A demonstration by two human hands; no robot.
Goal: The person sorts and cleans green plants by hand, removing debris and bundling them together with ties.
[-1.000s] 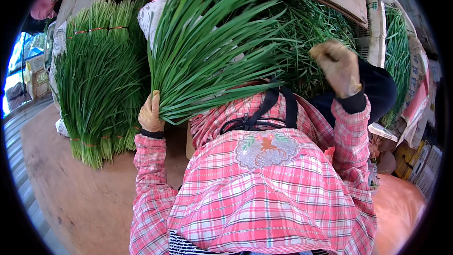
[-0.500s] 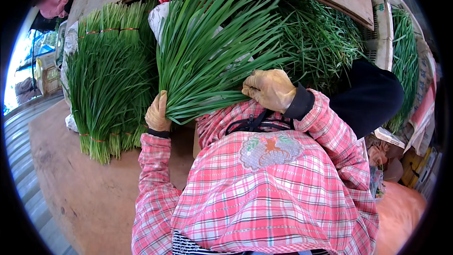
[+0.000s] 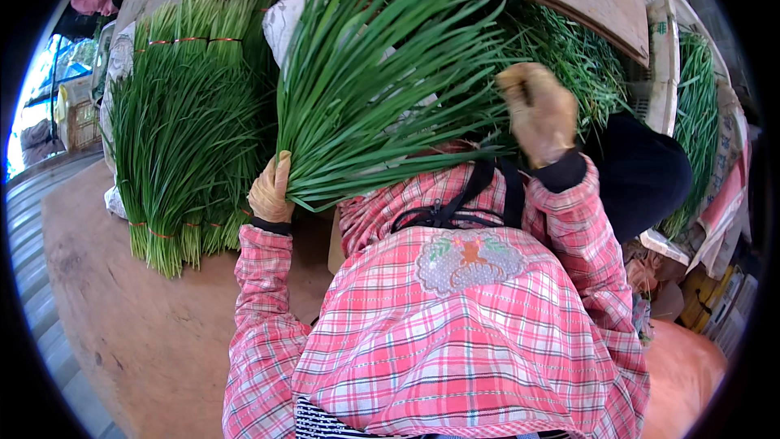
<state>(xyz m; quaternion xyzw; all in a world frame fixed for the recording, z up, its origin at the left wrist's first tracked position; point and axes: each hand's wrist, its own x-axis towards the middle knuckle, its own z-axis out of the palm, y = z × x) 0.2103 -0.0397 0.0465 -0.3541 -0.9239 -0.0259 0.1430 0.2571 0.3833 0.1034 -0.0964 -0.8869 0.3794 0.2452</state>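
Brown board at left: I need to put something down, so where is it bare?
Bare: the brown board between the tied bundles, ridged grey surface and left sleeve. Crowded: its far side, overlapped by bundles, and beyond the left hand, where held leaves spread.

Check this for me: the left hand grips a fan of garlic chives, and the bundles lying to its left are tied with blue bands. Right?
Not quite: the bands are red, not blue, as the head view shows. The left hand does grip a fan of garlic chives, and the bundles lie to its left.
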